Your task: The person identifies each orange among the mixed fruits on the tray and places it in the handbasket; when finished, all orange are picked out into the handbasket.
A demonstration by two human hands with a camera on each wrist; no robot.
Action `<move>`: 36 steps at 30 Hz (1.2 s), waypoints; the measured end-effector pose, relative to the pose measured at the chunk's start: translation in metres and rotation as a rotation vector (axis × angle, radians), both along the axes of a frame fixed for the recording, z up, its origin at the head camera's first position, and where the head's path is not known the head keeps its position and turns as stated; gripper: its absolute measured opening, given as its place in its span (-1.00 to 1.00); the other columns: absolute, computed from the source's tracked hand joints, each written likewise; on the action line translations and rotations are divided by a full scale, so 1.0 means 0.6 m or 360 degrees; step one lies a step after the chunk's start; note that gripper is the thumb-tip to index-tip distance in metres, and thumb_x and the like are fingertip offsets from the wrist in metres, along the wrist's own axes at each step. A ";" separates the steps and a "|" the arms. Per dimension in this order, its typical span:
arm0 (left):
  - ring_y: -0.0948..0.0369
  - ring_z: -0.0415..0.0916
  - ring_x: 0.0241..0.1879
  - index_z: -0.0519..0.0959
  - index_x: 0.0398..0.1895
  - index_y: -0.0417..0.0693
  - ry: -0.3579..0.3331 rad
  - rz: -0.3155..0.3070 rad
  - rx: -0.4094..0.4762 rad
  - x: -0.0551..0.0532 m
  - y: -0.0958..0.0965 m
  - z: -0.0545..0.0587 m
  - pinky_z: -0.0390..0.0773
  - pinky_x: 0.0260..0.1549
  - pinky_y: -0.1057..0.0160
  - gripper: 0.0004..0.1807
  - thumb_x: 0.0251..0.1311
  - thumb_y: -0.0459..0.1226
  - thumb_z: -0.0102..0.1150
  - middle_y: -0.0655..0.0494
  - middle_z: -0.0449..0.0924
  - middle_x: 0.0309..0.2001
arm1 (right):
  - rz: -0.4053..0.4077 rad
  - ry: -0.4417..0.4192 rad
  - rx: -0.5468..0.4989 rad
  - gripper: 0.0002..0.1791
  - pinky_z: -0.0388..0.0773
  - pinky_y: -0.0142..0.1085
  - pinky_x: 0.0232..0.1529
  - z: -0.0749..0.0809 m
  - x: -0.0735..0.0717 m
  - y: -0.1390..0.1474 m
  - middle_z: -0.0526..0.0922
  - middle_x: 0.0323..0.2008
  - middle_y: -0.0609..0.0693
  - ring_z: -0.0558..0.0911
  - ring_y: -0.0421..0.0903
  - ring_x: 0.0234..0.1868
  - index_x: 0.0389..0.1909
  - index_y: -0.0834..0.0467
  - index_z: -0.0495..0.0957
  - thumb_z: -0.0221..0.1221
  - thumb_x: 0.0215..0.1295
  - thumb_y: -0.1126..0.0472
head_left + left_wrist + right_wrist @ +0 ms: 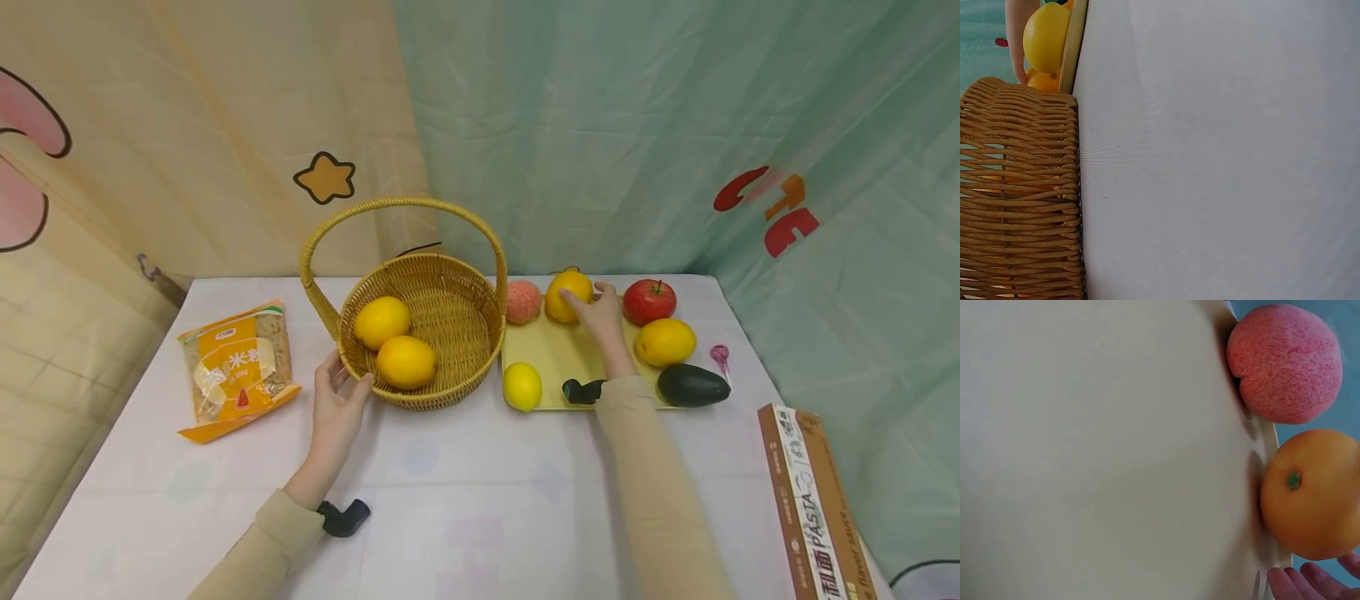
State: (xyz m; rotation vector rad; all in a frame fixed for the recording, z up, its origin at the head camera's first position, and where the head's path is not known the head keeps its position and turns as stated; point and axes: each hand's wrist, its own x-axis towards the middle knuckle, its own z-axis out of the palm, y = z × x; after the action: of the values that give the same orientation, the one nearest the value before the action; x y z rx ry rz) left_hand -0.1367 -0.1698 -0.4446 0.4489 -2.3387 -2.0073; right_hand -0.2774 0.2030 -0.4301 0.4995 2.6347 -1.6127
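A woven basket [465,333] with a tall arched handle stands left of centre with two yellow fruits [406,362] inside. My left hand [337,408] touches its front-left side, thumb and fingers spread along the wall; the left wrist view hides the hand. On the right, my right hand [600,317] reaches over a pale yellow tray [555,358] to an orange [1313,494] at its back edge. In the right wrist view, extended fingers [1322,584] lie close beside the orange. A pink peach [1285,362] sits next to it.
The tray also bears a lemon [522,386], a red apple [649,302], a yellow fruit [666,342] and a dark green avocado [692,385]. A lollipop [720,357] and a pasta box [813,508] are at right. A food bag [238,367] lies at left.
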 end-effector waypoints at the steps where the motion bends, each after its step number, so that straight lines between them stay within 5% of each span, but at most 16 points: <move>1: 0.04 0.04 0.48 -0.17 0.56 -0.12 0.0002 -0.0001 0.0001 0.000 0.000 -0.001 0.45 0.07 0.67 -0.21 0.43 -0.30 0.01 -0.10 -0.05 0.53 | -0.0003 -0.0013 -0.0021 -0.02 0.25 -0.05 0.49 -0.001 0.000 -0.001 0.19 0.42 0.34 0.27 0.18 0.40 0.50 0.28 -0.04 0.21 0.30 -0.14; 9: 0.04 0.02 0.49 -0.18 0.57 -0.09 0.0007 -0.0007 0.0016 -0.001 0.001 -0.001 0.37 0.39 0.13 -0.21 0.43 -0.28 0.01 -0.09 -0.07 0.54 | -0.0020 -0.0069 -0.0061 -0.01 0.17 -0.07 0.54 -0.006 -0.004 -0.009 0.11 0.47 0.31 0.23 0.16 0.42 0.50 0.25 -0.10 0.19 0.31 -0.16; 19: 0.05 0.03 0.49 -0.18 0.57 -0.08 -0.0014 -0.0003 0.0023 -0.001 0.001 0.000 0.37 0.38 0.14 -0.20 0.43 -0.29 0.02 -0.08 -0.07 0.54 | -0.0146 -0.0065 -0.0092 -0.03 0.24 -0.11 0.51 -0.015 -0.002 -0.008 0.20 0.42 0.31 0.27 0.15 0.40 0.46 0.27 0.00 0.27 0.24 -0.11; 24: 0.06 0.04 0.48 -0.17 0.56 -0.07 -0.0001 -0.0012 -0.0006 -0.001 0.000 -0.001 0.38 0.37 0.14 -0.21 0.43 -0.27 0.03 -0.06 -0.05 0.54 | -0.0162 -0.0028 -0.0106 -0.03 0.34 -0.13 0.45 0.001 0.015 0.000 0.25 0.40 0.28 0.31 0.13 0.39 0.45 0.25 0.04 0.31 0.21 -0.10; 36: 0.03 0.02 0.49 -0.20 0.56 -0.09 -0.0008 -0.0024 0.0024 -0.004 -0.003 -0.001 0.39 0.38 0.11 -0.20 0.43 -0.29 0.02 -0.10 -0.10 0.54 | 0.0093 0.0075 -0.0053 -0.02 0.38 -0.01 0.42 0.066 0.082 0.000 0.23 0.42 0.22 0.33 0.18 0.36 0.48 0.17 0.02 0.32 0.21 -0.12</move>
State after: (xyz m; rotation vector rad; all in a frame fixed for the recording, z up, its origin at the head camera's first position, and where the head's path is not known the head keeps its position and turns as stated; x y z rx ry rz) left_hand -0.1390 -0.1716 -0.4452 0.4393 -2.3384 -2.0340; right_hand -0.2279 0.2027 -0.3907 0.3839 2.6243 -1.6687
